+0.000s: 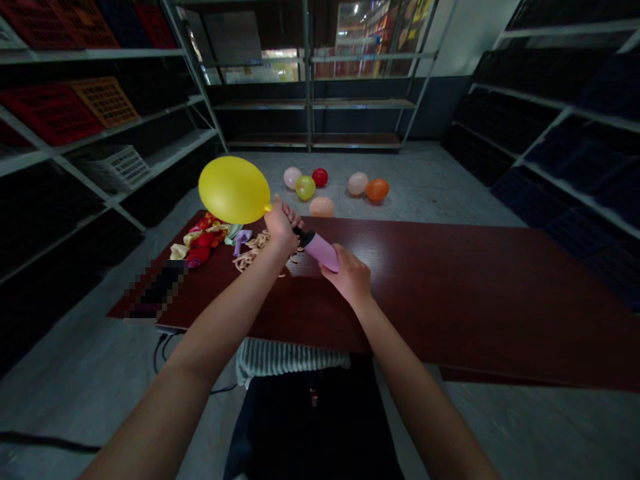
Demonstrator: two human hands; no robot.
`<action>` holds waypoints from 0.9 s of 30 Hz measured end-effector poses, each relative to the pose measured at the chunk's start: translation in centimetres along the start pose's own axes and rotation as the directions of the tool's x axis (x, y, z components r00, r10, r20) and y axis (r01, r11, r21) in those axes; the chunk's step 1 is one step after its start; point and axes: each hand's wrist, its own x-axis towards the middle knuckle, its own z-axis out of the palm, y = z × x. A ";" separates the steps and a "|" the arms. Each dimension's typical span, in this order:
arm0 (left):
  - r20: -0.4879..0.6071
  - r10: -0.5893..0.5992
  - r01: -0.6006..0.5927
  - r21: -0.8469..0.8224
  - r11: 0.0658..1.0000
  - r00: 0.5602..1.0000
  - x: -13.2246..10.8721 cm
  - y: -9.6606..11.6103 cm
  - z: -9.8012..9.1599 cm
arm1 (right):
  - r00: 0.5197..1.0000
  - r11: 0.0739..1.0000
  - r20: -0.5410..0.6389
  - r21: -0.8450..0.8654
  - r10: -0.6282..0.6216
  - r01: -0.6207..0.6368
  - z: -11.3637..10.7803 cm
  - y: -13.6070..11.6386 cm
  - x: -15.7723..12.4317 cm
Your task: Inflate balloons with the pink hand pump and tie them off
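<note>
A large inflated yellow balloon [234, 190] sticks out to the left of my left hand [281, 225]. That hand is closed around the balloon's neck, and its fingers hide where the neck ends. My right hand [350, 272] grips the pink barrel of a hand balloon pump [323, 251], whose black end points up and left to my left hand. Whether the nozzle sits inside the balloon's neck is hidden. Below my left hand, on the table, lies a pile of thin beige uninflated balloons [254, 251]. Left of it are a limp purple balloon [242, 240] and a heap of red and yellow limp balloons [203, 239].
The dark red-brown table [450, 287] stretches to the right. A pixelated dark object [159, 288] lies at its left end. Several inflated balloons, one orange [377, 191], rest on the floor beyond. Shelves with crates [105, 101] stand left; more shelving lines the back and right.
</note>
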 end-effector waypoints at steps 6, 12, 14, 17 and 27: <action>-0.048 0.003 -0.007 -0.076 0.997 0.999 0.1 1.8 -2.4 | 0.993 0.994 0.071 -0.058 -0.093 0.097 -0.2 -0.5 -0.1; -0.064 0.024 -0.032 -0.124 0.992 0.998 1.2 5.2 -4.4 | 0.983 0.983 0.084 -0.074 -0.164 0.170 -0.3 -0.5 -0.3; -0.072 0.034 -0.043 -0.132 0.990 0.997 1.5 6.9 -5.0 | 0.980 0.980 0.088 -0.071 -0.180 0.187 -0.4 -0.5 -0.3; -0.082 0.068 -0.078 -0.123 0.989 0.994 1.6 9.8 -5.3 | 0.976 0.978 0.087 -0.043 -0.202 0.206 -0.5 -0.7 -0.3; -0.011 0.142 -0.142 -0.069 0.987 0.990 0.6 11.8 -1.2 | 0.992 0.993 -0.039 0.020 -0.119 0.119 -0.3 -0.2 -0.2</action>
